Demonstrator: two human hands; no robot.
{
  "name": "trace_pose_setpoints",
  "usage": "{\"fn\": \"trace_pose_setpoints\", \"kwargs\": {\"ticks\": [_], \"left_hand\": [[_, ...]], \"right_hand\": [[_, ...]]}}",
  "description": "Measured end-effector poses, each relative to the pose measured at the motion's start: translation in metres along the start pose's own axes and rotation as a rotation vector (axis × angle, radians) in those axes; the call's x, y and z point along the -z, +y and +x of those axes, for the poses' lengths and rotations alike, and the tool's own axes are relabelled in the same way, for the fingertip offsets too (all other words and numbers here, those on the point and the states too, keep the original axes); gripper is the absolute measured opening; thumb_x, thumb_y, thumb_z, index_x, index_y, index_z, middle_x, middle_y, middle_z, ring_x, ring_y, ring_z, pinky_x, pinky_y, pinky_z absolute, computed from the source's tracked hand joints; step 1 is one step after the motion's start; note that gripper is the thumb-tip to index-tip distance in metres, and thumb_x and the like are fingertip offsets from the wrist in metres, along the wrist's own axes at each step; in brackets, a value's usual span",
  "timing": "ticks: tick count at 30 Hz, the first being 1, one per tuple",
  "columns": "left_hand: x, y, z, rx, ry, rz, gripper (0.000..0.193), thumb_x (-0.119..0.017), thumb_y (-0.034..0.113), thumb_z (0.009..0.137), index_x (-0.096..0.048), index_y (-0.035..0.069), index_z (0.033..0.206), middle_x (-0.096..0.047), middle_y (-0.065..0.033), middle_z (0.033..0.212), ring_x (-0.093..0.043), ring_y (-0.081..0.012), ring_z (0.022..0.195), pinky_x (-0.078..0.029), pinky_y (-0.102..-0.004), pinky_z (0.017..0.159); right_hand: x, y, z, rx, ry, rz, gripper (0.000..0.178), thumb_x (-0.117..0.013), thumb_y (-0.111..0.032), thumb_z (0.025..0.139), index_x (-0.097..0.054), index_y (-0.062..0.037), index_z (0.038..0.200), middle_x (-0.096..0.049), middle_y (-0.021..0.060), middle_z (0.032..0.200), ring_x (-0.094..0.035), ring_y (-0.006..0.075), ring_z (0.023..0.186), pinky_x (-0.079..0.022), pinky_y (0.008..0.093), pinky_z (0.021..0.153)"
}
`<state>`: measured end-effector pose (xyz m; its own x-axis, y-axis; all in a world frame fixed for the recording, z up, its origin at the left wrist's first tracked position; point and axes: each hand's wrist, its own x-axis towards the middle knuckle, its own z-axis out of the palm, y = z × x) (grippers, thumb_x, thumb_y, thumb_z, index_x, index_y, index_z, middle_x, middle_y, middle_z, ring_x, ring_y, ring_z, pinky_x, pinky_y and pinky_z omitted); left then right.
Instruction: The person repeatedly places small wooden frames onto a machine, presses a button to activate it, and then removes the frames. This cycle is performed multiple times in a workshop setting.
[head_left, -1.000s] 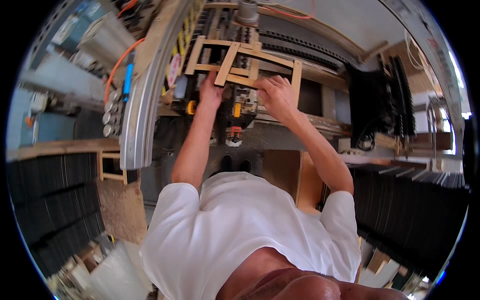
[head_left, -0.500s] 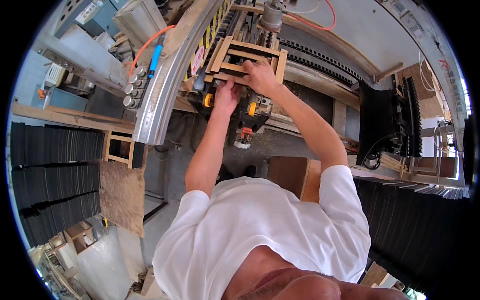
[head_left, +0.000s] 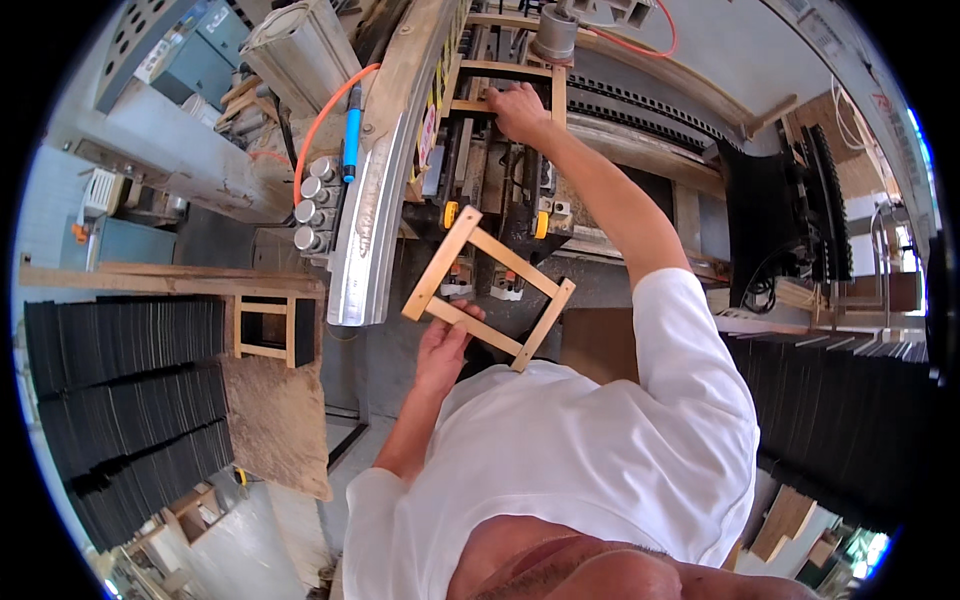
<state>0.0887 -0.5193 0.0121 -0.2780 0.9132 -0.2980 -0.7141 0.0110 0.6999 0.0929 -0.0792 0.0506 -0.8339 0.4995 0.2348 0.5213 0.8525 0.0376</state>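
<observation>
My left hand [head_left: 443,350] has its fingers closed on one bar of a small, light-wood rectangular frame [head_left: 445,264]. That frame hangs tilted in the air between my chest and the machine, with small dark holes near its corners. Farther off, my right hand [head_left: 520,114] reaches to a second wooden frame [head_left: 559,96] lying in the machine, fingers bent over its crossbar. Part of that bar is hidden under the hand. Just beyond the second frame stands a grey metal cylinder [head_left: 556,38], and yellow round knobs [head_left: 542,224] sit at the machine's near end.
To the left runs a metal beam [head_left: 362,250] with silver knobs [head_left: 313,215], a blue pen-like tool [head_left: 352,145] and an orange hose [head_left: 310,140]. Stacked black sheets [head_left: 125,335] fill the far left, beside another wooden frame [head_left: 265,350]. More black stacks [head_left: 830,430] stand right.
My left hand has drawn back toward my body, bringing a wooden frame out of the machine. My right hand has moved slightly farther away with the second frame, nearer the metal cylinder.
</observation>
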Motion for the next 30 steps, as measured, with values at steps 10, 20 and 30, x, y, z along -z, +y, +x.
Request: {"fn": "trace_pose_setpoints", "kwargs": {"ticks": [10, 20, 30], "left_hand": [[0.063, 0.031, -0.028, -0.049, 0.135, -0.076, 0.036, -0.054, 0.002, 0.096, -0.048, -0.001, 0.131, -0.058, -0.0130, 0.125, -0.055, -0.0289, 0.121, -0.041, -0.0408, 0.108], [0.121, 0.011, -0.043, -0.154, 0.365, 0.021, 0.036, -0.057, 0.008, 0.096, -0.048, -0.001, 0.129, -0.058, -0.0111, 0.121, -0.055, -0.0247, 0.117, -0.042, -0.0389, 0.105], [0.115, -0.029, -0.023, -0.112, 0.553, 0.071, 0.034, -0.055, 0.006, 0.096, -0.048, -0.002, 0.129, -0.057, -0.0115, 0.118, -0.056, -0.0242, 0.115, -0.044, -0.0374, 0.103]], "right_hand": [[0.011, 0.008, 0.056, 0.050, -0.105, -0.419, 0.036, -0.067, -0.012, 0.079, -0.058, -0.0104, 0.114, -0.070, 0.0067, 0.084, -0.059, 0.0253, 0.097, -0.037, 0.0383, 0.084], [-0.017, 0.058, 0.125, -0.001, -0.101, -0.516, 0.032, -0.064, -0.011, 0.083, -0.064, -0.0187, 0.114, -0.071, 0.0044, 0.092, -0.061, 0.0230, 0.102, -0.037, 0.0390, 0.093], [-0.035, 0.088, 0.152, -0.049, -0.149, -0.265, 0.025, -0.062, -0.004, 0.080, -0.066, -0.0148, 0.102, -0.070, 0.0086, 0.093, -0.066, 0.0290, 0.098, -0.044, 0.0468, 0.086]]}}
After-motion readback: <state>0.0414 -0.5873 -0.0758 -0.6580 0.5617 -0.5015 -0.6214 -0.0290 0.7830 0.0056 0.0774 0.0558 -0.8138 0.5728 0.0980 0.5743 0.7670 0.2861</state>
